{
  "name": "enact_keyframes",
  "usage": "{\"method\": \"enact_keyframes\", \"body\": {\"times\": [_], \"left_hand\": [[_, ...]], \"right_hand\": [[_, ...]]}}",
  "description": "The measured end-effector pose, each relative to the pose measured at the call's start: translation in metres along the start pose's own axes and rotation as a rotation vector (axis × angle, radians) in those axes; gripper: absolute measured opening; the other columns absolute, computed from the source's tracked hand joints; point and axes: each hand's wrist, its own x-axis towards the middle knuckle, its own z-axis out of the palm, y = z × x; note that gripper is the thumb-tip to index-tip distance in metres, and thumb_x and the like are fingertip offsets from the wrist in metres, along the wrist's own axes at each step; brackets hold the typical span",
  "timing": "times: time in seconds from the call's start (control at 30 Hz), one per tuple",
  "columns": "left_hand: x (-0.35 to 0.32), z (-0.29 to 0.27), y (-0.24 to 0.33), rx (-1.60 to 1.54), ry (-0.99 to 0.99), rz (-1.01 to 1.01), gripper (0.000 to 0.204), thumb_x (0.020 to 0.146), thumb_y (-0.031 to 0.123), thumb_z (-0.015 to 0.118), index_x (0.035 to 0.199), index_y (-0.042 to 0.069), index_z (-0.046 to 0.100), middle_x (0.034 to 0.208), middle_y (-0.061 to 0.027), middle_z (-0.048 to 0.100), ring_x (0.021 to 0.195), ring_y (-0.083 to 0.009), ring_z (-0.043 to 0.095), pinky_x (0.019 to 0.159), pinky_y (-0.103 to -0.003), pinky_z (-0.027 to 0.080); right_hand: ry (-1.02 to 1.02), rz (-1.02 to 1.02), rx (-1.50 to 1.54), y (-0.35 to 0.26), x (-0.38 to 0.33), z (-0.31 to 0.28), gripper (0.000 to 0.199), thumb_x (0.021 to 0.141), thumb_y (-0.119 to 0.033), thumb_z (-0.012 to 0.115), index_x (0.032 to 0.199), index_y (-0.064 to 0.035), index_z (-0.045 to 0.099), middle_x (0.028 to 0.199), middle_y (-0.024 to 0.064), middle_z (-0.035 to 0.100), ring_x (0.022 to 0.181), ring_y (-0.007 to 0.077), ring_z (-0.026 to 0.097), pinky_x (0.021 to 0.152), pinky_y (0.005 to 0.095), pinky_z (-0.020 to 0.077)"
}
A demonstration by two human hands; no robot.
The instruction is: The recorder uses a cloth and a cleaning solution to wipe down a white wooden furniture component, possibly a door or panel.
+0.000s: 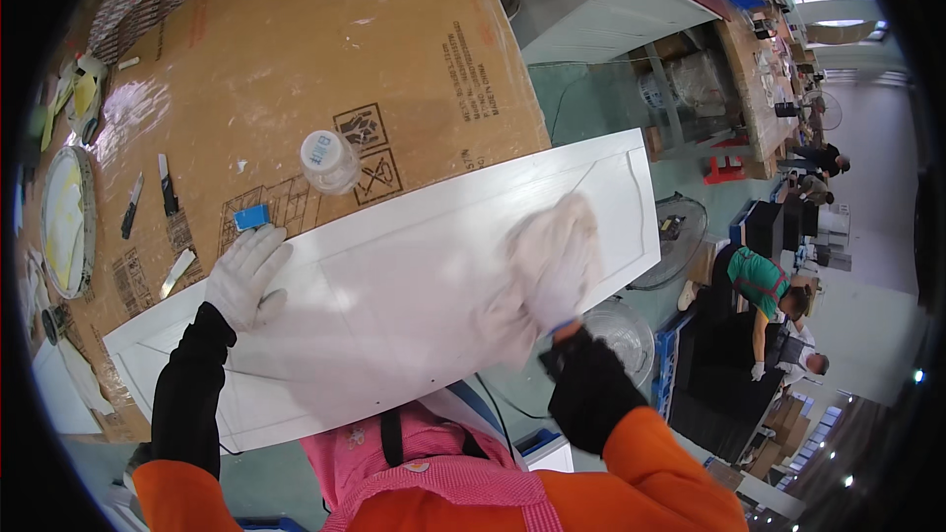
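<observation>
A long white panel (394, 305) with a moulded border lies across in front of me, its far side over the cardboard-covered table. My left hand (248, 278), in a white glove, rests on the panel near its far edge with fingers stretched out. Just beyond those fingertips is a small blue block (251, 217). Toward the panel's right end, my gloved right hand (558, 298) is closed on a crumpled beige cloth (557, 232) pressed against the white surface. Motion blurs the cloth and that hand slightly, and the cloth covers some fingers.
The cardboard-covered table (394, 30) carries a clear plastic jar (330, 163), two knives (168, 185) and a round yellow-smeared lid or tray (67, 222) at left. Floor fans (680, 236) stand right of the panel. Farther right, a person in green (759, 281) bends over a dark surface.
</observation>
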Motion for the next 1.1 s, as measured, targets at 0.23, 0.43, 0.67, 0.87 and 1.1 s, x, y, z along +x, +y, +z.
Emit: {"method": "enact_keyframes", "body": {"times": [0.23, 0.43, 0.67, 0.87, 1.1], "left_hand": [[0.021, 0.009, 0.004, 0.000, 0.041, 0.047, 0.070, 0.075, 0.024, 0.073, 0.139, 0.000, 0.059, 0.147, -0.0244, 0.056, 0.139, -0.0440, 0.053, 0.117, -0.057, 0.042], [0.006, 0.002, 0.003, 0.007, 0.029, 0.012, 0.069, 0.075, 0.023, 0.073, 0.139, -0.001, 0.058, 0.147, -0.0250, 0.056, 0.137, -0.0447, 0.054, 0.117, -0.057, 0.042], [0.017, 0.007, 0.004, 0.001, 0.044, 0.055, 0.070, 0.074, 0.021, 0.073, 0.139, -0.001, 0.057, 0.148, -0.0254, 0.055, 0.138, -0.0451, 0.053, 0.117, -0.057, 0.042], [0.015, 0.004, 0.005, -0.012, 0.010, 0.008, 0.070, 0.076, 0.019, 0.074, 0.141, 0.001, 0.056, 0.151, -0.0231, 0.053, 0.142, -0.0431, 0.050, 0.119, -0.056, 0.041], [0.003, 0.005, 0.002, -0.009, 0.007, -0.002, 0.072, 0.076, 0.021, 0.074, 0.143, 0.002, 0.056, 0.152, -0.0222, 0.054, 0.141, -0.0423, 0.051, 0.118, -0.056, 0.041]], "right_hand": [[0.126, 0.097, -0.321, 0.117, 0.107, 0.002, 0.075, 0.102, -0.037, 0.060, 0.158, 0.0071, 0.034, 0.147, 0.0291, 0.050, 0.135, 0.0484, 0.048, 0.117, 0.0549, 0.0354], [-0.102, -0.041, 0.010, -0.066, -0.067, -0.031, 0.098, 0.092, -0.043, 0.070, 0.166, -0.0008, 0.022, 0.165, 0.0323, 0.026, 0.154, 0.0503, 0.024, 0.128, 0.0573, 0.0198], [0.112, 0.042, -0.018, 0.046, 0.034, 0.002, 0.087, 0.093, -0.038, 0.069, 0.162, -0.0001, 0.033, 0.162, 0.0346, 0.030, 0.149, 0.0548, 0.029, 0.123, 0.0617, 0.0244], [0.182, -0.021, -0.322, 0.029, 0.013, 0.032, 0.080, 0.099, -0.038, 0.058, 0.157, 0.0112, 0.034, 0.158, 0.0370, 0.035, 0.147, 0.0551, 0.033, 0.124, 0.0603, 0.0243], [-0.184, 0.067, -0.114, -0.065, -0.039, -0.011, 0.091, 0.092, -0.035, 0.067, 0.164, 0.0039, 0.026, 0.165, 0.0370, 0.021, 0.155, 0.0558, 0.017, 0.128, 0.0595, 0.0158]]}}
